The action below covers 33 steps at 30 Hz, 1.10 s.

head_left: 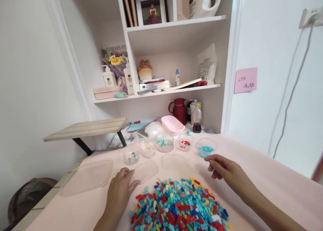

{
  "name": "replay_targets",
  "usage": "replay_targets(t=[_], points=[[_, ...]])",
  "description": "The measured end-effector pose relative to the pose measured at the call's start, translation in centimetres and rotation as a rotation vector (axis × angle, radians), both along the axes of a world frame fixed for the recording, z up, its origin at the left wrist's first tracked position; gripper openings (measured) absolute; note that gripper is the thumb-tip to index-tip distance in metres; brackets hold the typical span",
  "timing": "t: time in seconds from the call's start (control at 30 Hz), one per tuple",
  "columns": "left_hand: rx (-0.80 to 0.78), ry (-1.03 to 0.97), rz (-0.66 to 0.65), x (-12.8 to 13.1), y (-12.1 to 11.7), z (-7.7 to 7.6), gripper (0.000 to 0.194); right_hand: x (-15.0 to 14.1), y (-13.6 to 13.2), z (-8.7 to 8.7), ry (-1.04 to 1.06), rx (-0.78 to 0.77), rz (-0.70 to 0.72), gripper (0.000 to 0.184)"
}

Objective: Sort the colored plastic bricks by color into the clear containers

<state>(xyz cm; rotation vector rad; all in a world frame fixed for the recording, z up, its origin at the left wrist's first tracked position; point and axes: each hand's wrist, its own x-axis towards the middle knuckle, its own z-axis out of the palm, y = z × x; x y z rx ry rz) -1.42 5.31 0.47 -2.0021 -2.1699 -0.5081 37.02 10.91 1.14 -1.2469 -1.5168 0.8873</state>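
A large heap of small mixed toy building bricks [179, 207] lies in front of me, in red, turquoise, blue, yellow and green. My left hand [120, 185] rests on the cloth left of the heap, its thumb apart from the bent fingers, with nothing seen in it. It is beside a clear flat lid [145, 171]. My right hand [223, 168] hovers just in front of the clear tub [214, 144] of turquoise bricks [206, 150]. Its thumb and index finger come close together in a pinch, and anything between the tips is too small to make out.
More clear tubs stand in a row, with blue bricks [132, 157], yellow bricks [148, 148], green bricks [163, 143] and red bricks [185, 143]. Behind are a pink basin [173, 124], a red jug [179, 110] and a bottle [197, 118]. A small wooden stand [85, 128] is at left.
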Motion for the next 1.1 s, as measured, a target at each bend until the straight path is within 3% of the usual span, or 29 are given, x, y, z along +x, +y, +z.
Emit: replay_targets(t=[0.13,0.27,0.43,0.57,0.8,0.97,1.1], points=[[0.017,-0.034,0.02,-0.1,-0.4,0.0,0.034,-0.9,-0.5,-0.6,-0.215,0.108,-0.009,0.032],[0.031,-0.064,0.012,-0.7,-0.8,-0.4,0.035,-2.1,-0.6,0.3,-0.364,0.218,-0.035,0.034],[0.046,-0.066,-0.01,-1.0,-0.7,-0.8,0.038,-6.7,1.2,2.2,-0.65,0.346,0.16,0.039],[0.052,-0.046,-0.017,-1.1,-0.5,-0.9,0.037,-10.4,3.0,1.8,-1.011,0.297,0.249,0.043],[0.037,-0.013,-0.032,-1.1,-0.4,-0.8,0.037,-12.5,3.8,-0.9,-1.056,0.304,0.371,0.038],[0.022,-0.015,-0.036,-0.9,-0.4,-0.8,0.036,-11.9,3.9,-0.6,-1.001,0.394,0.503,0.043],[0.009,-0.018,-0.035,-0.9,-0.5,-0.8,0.036,-11.6,4.2,-0.3,-0.988,0.384,0.515,0.047]])
